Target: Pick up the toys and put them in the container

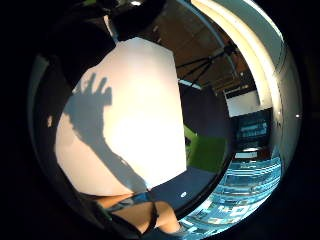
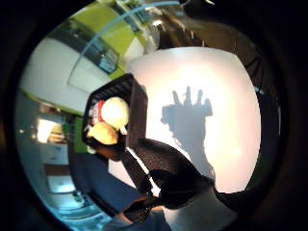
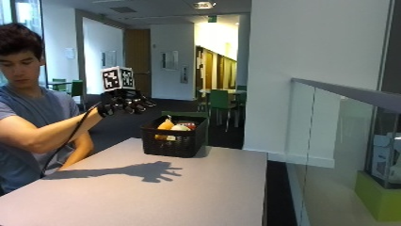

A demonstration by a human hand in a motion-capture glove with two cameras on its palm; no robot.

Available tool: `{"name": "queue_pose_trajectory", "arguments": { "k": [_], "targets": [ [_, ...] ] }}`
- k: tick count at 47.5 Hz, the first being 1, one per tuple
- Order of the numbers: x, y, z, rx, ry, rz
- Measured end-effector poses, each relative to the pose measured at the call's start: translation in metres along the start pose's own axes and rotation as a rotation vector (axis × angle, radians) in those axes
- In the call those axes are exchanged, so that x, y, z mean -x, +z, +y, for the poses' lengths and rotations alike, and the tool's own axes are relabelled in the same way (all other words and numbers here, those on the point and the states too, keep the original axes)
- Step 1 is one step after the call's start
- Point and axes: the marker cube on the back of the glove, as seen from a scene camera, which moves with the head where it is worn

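The gloved right hand (image 3: 125,103) is hovering in the air above the table (image 3: 206,188), fingers spread and holding nothing. Its shadow (image 3: 147,170) is falling on the tabletop. The toys (image 3: 175,126) are sitting in the black container (image 3: 174,139) at the table's far edge.

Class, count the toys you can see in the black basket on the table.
3: a yellow-orange toy, a pale cream round toy beside it, and a red toy behind, all inside the black mesh basket. More may be hidden beneath.
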Motion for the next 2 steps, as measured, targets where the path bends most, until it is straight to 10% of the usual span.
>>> {"name": "queue_pose_trajectory", "arguments": {
  "k": [2],
  "targets": [
    [-0.0005,0.0009,0.0005,0.003,-0.001,-0.002]
  ]
}}
